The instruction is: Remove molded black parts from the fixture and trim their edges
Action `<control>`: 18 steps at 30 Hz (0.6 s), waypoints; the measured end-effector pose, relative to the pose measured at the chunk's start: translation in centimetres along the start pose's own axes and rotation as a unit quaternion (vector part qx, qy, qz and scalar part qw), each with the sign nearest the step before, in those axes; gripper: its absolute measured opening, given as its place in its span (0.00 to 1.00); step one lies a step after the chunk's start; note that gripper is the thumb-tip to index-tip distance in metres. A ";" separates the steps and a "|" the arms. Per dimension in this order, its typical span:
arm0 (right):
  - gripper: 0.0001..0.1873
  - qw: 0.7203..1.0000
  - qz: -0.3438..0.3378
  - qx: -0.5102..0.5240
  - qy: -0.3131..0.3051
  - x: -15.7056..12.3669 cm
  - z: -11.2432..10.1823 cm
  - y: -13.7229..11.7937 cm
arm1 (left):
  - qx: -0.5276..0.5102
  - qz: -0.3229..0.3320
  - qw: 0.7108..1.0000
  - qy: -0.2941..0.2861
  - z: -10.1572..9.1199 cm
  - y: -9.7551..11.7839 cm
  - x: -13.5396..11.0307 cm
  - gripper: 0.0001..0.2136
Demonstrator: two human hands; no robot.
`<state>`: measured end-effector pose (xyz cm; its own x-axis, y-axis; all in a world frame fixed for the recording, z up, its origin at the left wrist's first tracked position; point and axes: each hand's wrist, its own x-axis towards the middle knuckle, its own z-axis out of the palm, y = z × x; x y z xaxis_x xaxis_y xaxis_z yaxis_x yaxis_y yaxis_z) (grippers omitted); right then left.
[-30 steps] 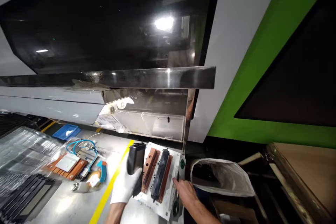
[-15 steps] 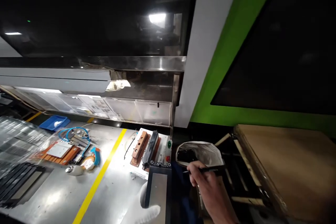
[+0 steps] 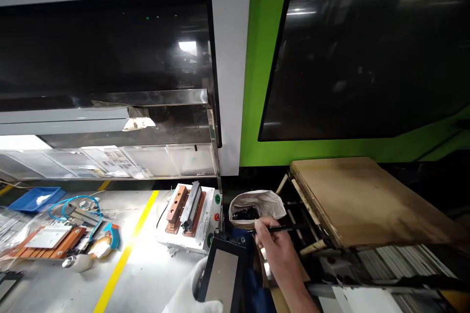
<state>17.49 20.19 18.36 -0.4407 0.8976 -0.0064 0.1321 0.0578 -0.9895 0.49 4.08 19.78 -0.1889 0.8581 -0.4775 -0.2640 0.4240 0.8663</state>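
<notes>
My left hand, in a white glove, is closed around the left edge of a flat black rectangular part with a grey panel. The part is tilted, its far end close to the fixture. My right hand is bare and pinches a slim black pen-like tool, just to the right of the part; its exact kind cannot be made out. Right beyond that hand stands a whitish bag with small black pieces in it.
A white fixture with brown blocks and buttons sits on the metal bench. Farther left lie a tape dispenser, a small bottle, an orange fixture and a blue tray. A brown board lies on a rack at right.
The view has swung to the right and levelled out. The left hand now shows more of its grip on the black part, which leans to the right. The right hand still holds the slim tool.
</notes>
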 end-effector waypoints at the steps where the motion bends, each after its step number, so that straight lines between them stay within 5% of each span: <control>1: 0.22 1.000 -0.010 0.001 -0.010 -0.4 0.0 -0.5 | -0.001 0.004 1.000 -0.007 0.3 0.1 -0.3 0.20; 9: 0.21 0.994 -0.059 -0.042 -0.084 -1.5 1.5 -2.5 | -0.013 0.020 1.000 -0.011 1.6 -0.3 -1.8 0.16; 14: 0.20 0.996 -0.053 -0.026 0.068 -2.3 0.1 -1.2 | -0.037 0.034 0.999 0.018 1.3 -1.4 -2.1 0.17; 18: 0.12 0.988 -0.107 -0.025 0.109 -6.2 -0.7 -0.5 | -0.056 0.049 0.995 0.064 1.2 -2.5 -1.3 0.27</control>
<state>20.74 14.87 19.01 -0.2633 0.9348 0.2383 0.1036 0.2730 -0.9564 2.54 2.25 18.44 -0.3354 0.8468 -0.4129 -0.3402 0.2998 0.8913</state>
